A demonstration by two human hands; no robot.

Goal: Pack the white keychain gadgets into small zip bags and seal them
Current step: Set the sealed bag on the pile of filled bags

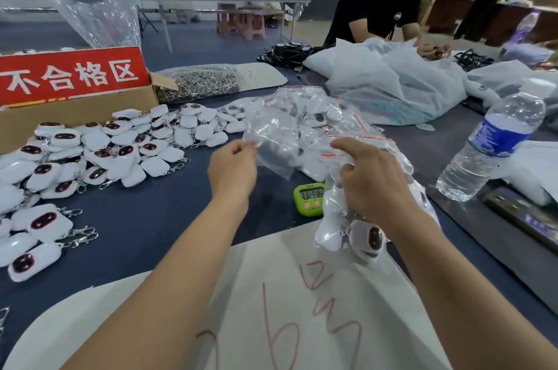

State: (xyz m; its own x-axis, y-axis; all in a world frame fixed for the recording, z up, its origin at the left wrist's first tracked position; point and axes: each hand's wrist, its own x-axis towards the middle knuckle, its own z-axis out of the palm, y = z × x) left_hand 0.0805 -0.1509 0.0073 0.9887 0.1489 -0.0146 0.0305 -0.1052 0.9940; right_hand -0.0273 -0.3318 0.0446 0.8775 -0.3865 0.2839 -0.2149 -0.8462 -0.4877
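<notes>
A small clear zip bag (273,144) hangs in the air above the dark blue table (145,218), pinched at its near edge between the thumb and fingertips of the left hand (232,168); the grip is narrow, only the rim of the plastic caught in it. Just beside it the right hand (373,181) curls its lower fingers round a clutch of bagged gadgets (351,233) that dangle under the palm, one dark face showing through the plastic, while its forefinger points out straight toward the zip bag. Behind both hands lies a heap of bags (317,116) with red seal strips, some with white gadgets inside. To the left the loose gadgets (102,152) sprawl across the table, white with dark oval faces and metal clasps. Between the forearms, at the near edge, lies a white sheet (302,303) with red scrawled numbers, and a green timer (309,199) sits just beyond it, near the right hand. A water bottle (495,143) stands on the right. A cardboard box (75,116) with a red sign stands far left, a bag of metal clasps (202,81) beside it. Across the table another person (380,4) bends over big white plastic sacks (389,76)
</notes>
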